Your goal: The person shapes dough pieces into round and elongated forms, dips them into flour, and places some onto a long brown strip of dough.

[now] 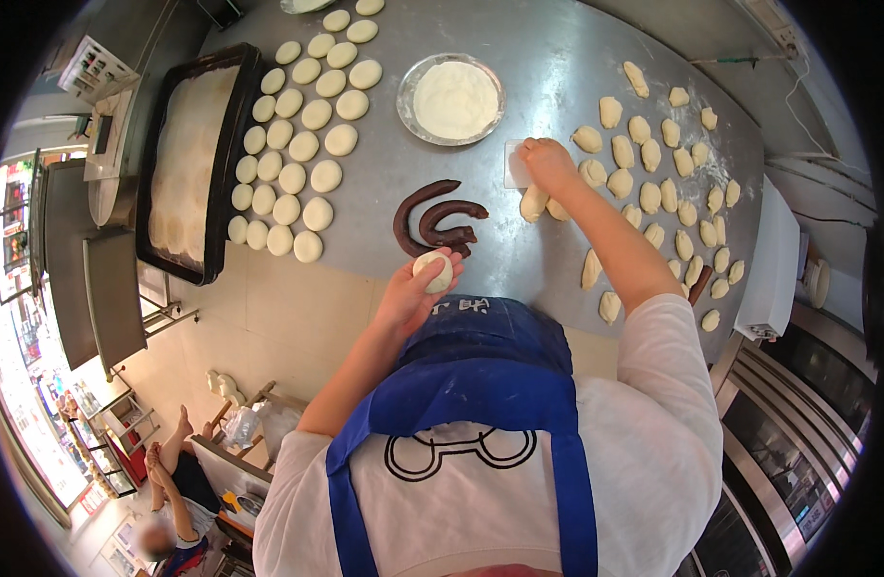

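My left hand (408,296), near the table's front edge, is closed around a round, pale dough piece (432,273). Just beyond it lie curved rolls of dark brown filling (403,219). My right hand (549,165) reaches over the table and grips the edge of a flat, whitish square dough scraper (515,169). Right below that hand, two dough lumps (533,204) rest on the metal, one partly covered by my wrist. Many uneven dough pieces (650,154) are spread over the right side. At the far middle stands a round metal bowl (404,112) of white flour (455,98).
Smooth dough discs (304,146) stand in rows at the left of the metal table (384,159). Beside them is a black baking tray (238,106) with a pale liner. A brown stick (699,285) lies at the right edge. Another person (177,510) sits at the lower left.
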{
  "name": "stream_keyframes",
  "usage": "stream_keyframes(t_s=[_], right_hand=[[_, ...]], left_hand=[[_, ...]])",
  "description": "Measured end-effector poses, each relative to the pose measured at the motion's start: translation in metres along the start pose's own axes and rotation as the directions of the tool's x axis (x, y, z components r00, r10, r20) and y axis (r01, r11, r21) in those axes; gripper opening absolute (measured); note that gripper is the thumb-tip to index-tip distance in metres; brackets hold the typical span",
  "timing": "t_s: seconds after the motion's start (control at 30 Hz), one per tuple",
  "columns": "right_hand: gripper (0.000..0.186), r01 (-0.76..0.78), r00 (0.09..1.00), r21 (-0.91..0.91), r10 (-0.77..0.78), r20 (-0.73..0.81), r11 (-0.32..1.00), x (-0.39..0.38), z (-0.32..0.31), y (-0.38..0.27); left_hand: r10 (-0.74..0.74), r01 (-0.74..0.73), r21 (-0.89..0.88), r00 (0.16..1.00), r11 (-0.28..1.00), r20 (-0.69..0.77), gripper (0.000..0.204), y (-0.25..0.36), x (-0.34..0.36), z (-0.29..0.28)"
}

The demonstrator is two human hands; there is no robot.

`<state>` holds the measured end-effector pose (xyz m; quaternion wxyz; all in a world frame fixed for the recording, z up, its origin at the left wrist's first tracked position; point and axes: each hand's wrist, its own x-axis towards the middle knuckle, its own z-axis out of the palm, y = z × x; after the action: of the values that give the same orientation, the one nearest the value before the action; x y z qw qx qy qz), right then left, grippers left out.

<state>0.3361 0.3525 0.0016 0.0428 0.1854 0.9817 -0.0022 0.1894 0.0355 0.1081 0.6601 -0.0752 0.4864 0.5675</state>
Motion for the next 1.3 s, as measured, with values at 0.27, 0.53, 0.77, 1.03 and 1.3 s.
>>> stream_keyframes(t_s=[0.27,0.53,0.77,1.03,1.3], right_hand=[[0.01,-0.282,0.956,0.351,0.293,0.023,0.893,-0.012,-0.02,-0.007],[0.019,-0.347,0.937,0.509,0.319,0.145,0.788,-0.199,-0.055,-0.101],[0.031,-0.855,0.309,0.007,0.499,0.81,0.518,-0.436,0.041,-0.216],[0.04,-0.902,0.061,-0.149,0.462,0.885,0.406,-0.515,0.16,-0.253],[0.046,-0.875,0.352,0.384,0.159,0.923,-0.295,-0.373,0.064,-0.157]], left_hand=[[0.012,-0.012,0.014,1.0,1.0,0.012,0.04,0.0,0.002,0.005],[0.075,-0.075,0.003,0.996,0.997,0.043,0.033,-0.001,0.008,-0.017],[0.025,-0.037,0.137,0.996,0.99,0.086,0.038,0.019,0.012,-0.01],[0.023,-0.038,0.087,0.984,0.995,0.175,0.034,0.026,0.019,-0.022],[0.062,-0.071,0.05,0.986,0.996,0.155,0.037,0.017,0.022,-0.048]])
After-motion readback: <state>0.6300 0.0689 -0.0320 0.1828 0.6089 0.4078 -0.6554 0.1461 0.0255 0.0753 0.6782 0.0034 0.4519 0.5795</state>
